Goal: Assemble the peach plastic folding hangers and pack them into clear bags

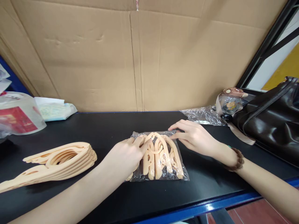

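A clear plastic bag lies flat on the black table, with several beige folding hangers visible inside it. My left hand is over the bag's left side, its fingers curled down on the plastic and its thumb side toward the hangers. That hand hides the bag's left part. At the upper right corner of the bag is my right hand, its fingers apart and slightly bent, the tips touching or just above the plastic edge. Left of my left forearm lies a stack of beige folded hangers, outside any bag.
Cardboard stands upright along the back of the black table. At left are a large roll of clear tape and a soft packet. To the right are crumpled clear plastic, a clear bottle with a strap and a dark bag.
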`<state>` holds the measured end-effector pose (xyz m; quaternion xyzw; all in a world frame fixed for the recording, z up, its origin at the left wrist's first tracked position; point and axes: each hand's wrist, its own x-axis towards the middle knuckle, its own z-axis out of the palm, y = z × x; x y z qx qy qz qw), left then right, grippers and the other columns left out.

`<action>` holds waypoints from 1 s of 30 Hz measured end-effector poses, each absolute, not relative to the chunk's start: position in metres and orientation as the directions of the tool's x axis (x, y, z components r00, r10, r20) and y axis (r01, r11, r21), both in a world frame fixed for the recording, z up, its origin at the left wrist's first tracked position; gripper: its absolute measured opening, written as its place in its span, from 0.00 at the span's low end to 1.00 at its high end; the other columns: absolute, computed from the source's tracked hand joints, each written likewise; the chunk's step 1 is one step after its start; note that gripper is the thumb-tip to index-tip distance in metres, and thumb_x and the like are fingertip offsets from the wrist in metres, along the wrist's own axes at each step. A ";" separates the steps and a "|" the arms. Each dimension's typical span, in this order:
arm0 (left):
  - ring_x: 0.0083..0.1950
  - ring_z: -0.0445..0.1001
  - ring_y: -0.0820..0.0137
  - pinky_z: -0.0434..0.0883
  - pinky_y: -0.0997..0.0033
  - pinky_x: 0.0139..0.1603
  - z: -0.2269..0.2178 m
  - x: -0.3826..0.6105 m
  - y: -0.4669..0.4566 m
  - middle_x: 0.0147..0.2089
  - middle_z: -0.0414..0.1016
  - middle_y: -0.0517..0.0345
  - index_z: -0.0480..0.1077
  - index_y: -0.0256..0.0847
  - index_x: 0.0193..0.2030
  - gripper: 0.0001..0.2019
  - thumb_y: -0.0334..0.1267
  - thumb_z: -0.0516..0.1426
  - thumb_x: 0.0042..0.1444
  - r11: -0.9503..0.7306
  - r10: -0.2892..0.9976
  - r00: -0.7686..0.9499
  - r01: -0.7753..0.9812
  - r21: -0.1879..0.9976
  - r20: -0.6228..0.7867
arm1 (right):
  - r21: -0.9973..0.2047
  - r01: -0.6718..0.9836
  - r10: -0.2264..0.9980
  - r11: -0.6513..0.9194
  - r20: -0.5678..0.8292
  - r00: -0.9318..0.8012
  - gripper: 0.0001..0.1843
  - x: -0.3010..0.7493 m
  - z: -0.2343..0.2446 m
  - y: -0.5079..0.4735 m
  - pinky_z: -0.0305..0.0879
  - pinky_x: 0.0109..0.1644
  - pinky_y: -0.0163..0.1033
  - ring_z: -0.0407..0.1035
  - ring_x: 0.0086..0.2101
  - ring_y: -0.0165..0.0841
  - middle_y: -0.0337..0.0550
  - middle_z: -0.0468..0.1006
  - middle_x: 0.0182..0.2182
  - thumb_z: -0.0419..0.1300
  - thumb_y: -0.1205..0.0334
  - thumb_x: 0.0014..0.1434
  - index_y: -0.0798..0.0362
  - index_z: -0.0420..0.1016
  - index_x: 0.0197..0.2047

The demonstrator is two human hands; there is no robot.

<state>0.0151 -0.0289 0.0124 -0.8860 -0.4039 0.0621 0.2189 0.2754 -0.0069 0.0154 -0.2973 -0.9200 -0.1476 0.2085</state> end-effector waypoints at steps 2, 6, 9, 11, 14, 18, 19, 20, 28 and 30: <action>0.39 0.77 0.62 0.73 0.68 0.38 0.010 0.016 -0.030 0.46 0.75 0.46 0.62 0.36 0.63 0.37 0.19 0.55 0.42 -0.573 0.738 0.671 0.678 -0.461 0.072 | 0.149 0.582 0.468 0.800 0.453 -0.759 0.17 0.266 0.015 -0.014 0.68 0.45 0.43 0.68 0.42 0.36 0.48 0.75 0.45 0.48 0.71 0.63 0.54 0.76 0.48; 0.37 0.78 0.63 0.74 0.69 0.37 0.010 0.021 -0.033 0.44 0.76 0.47 0.64 0.38 0.62 0.32 0.19 0.52 0.47 -0.547 0.765 0.642 0.692 -0.470 0.056 | 0.088 0.583 0.520 0.807 0.360 -0.775 0.20 0.255 0.010 -0.021 0.69 0.41 0.38 0.69 0.39 0.33 0.48 0.74 0.43 0.47 0.73 0.62 0.55 0.73 0.52; 0.37 0.78 0.62 0.74 0.67 0.36 0.013 0.026 -0.037 0.46 0.76 0.45 0.64 0.36 0.61 0.31 0.18 0.51 0.49 -0.525 0.795 0.606 0.705 -0.477 0.019 | 0.037 0.610 0.558 0.792 0.361 -0.747 0.20 0.255 0.006 -0.020 0.68 0.35 0.36 0.68 0.33 0.30 0.46 0.72 0.38 0.47 0.73 0.62 0.53 0.75 0.50; 0.38 0.78 0.61 0.75 0.67 0.36 0.014 0.028 -0.040 0.46 0.76 0.43 0.64 0.35 0.61 0.30 0.18 0.51 0.50 -0.512 0.806 0.592 0.711 -0.482 0.017 | -0.023 0.609 0.573 0.793 0.368 -0.732 0.20 0.256 0.005 -0.018 0.66 0.34 0.35 0.67 0.31 0.29 0.44 0.71 0.37 0.48 0.73 0.62 0.52 0.76 0.50; 0.38 0.78 0.62 0.75 0.68 0.36 0.013 0.030 -0.042 0.47 0.76 0.44 0.64 0.36 0.61 0.29 0.18 0.50 0.51 -0.493 0.806 0.588 0.728 -0.476 0.064 | -0.127 0.601 0.600 0.789 0.369 -0.710 0.20 0.257 0.005 -0.016 0.65 0.36 0.34 0.67 0.31 0.28 0.43 0.71 0.37 0.48 0.74 0.61 0.51 0.77 0.49; 0.36 0.77 0.64 0.74 0.69 0.35 0.014 0.027 -0.039 0.40 0.76 0.48 0.68 0.33 0.55 0.22 0.20 0.50 0.53 -0.474 0.818 0.564 0.773 -0.421 0.114 | -0.250 0.611 0.648 0.751 0.456 -0.610 0.17 0.259 0.004 -0.011 0.63 0.34 0.32 0.68 0.29 0.26 0.41 0.74 0.33 0.49 0.74 0.60 0.53 0.78 0.43; 0.36 0.77 0.64 0.75 0.69 0.34 0.015 0.027 -0.039 0.40 0.75 0.48 0.69 0.32 0.52 0.20 0.21 0.50 0.53 -0.475 0.824 0.557 0.779 -0.409 0.106 | -0.256 0.630 0.662 0.734 0.478 -0.577 0.16 0.259 0.004 -0.010 0.62 0.33 0.32 0.68 0.28 0.26 0.40 0.75 0.31 0.50 0.73 0.60 0.54 0.78 0.40; 0.36 0.77 0.63 0.74 0.69 0.33 0.015 0.026 -0.038 0.39 0.75 0.47 0.70 0.31 0.50 0.18 0.21 0.50 0.52 -0.476 0.829 0.552 0.782 -0.402 0.092 | -0.252 0.652 0.675 0.715 0.491 -0.551 0.15 0.260 0.004 -0.009 0.61 0.31 0.31 0.67 0.27 0.25 0.39 0.76 0.29 0.51 0.73 0.59 0.54 0.78 0.38; 0.38 0.77 0.61 0.74 0.68 0.31 0.010 0.027 -0.039 0.40 0.75 0.44 0.69 0.29 0.51 0.22 0.18 0.48 0.49 -0.473 0.829 0.550 0.786 -0.399 0.100 | -0.166 0.704 0.676 0.691 0.492 -0.549 0.14 0.261 0.003 -0.011 0.57 0.29 0.31 0.69 0.24 0.25 0.39 0.80 0.27 0.52 0.68 0.58 0.53 0.79 0.38; 0.38 0.77 0.61 0.74 0.68 0.31 0.009 0.027 -0.039 0.42 0.75 0.44 0.66 0.29 0.56 0.26 0.18 0.49 0.49 -0.465 0.830 0.547 0.788 -0.404 0.111 | -0.121 0.695 0.654 0.709 0.482 -0.583 0.14 0.261 0.003 -0.012 0.57 0.29 0.32 0.69 0.24 0.26 0.39 0.80 0.28 0.52 0.68 0.59 0.53 0.79 0.40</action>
